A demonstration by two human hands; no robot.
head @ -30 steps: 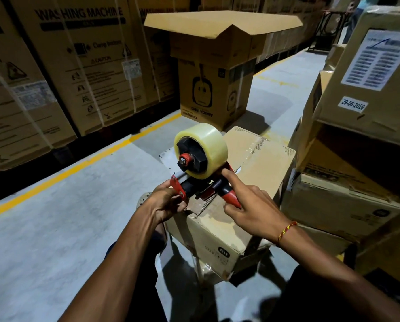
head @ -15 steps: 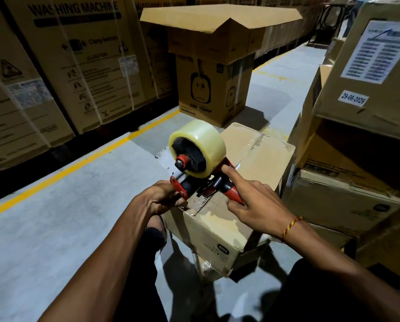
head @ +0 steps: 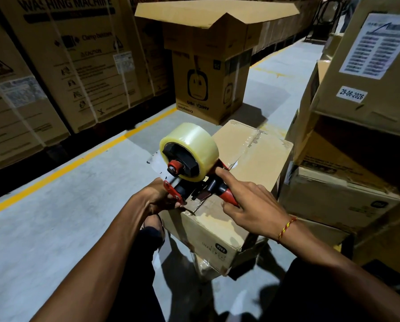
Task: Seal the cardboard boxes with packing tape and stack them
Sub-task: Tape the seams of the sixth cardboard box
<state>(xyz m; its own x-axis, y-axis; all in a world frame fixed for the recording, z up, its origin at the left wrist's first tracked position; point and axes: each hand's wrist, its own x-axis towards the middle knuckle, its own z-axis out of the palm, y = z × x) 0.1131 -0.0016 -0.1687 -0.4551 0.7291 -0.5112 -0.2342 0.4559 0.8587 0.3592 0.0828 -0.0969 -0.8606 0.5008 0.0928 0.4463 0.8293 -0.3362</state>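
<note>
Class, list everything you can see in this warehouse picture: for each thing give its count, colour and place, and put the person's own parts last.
Tape dispenser: one, red and black, on the near box's top.
Tape roll: one, clear yellowish, mounted on the dispenser.
Near box: one, brown, in front of the person.
Open box: one, brown, flaps up, on the floor beyond.
Stacked boxes: several, brown, at right.
Washing machine cartons: a row, brown, strapped, at left.
Floor line: one, yellow, on grey floor.
Wrist thread: one, red and yellow, right wrist.
Left hand: holds the dispenser's front end.
Right hand: grips the handle, forefinger extended.
</note>
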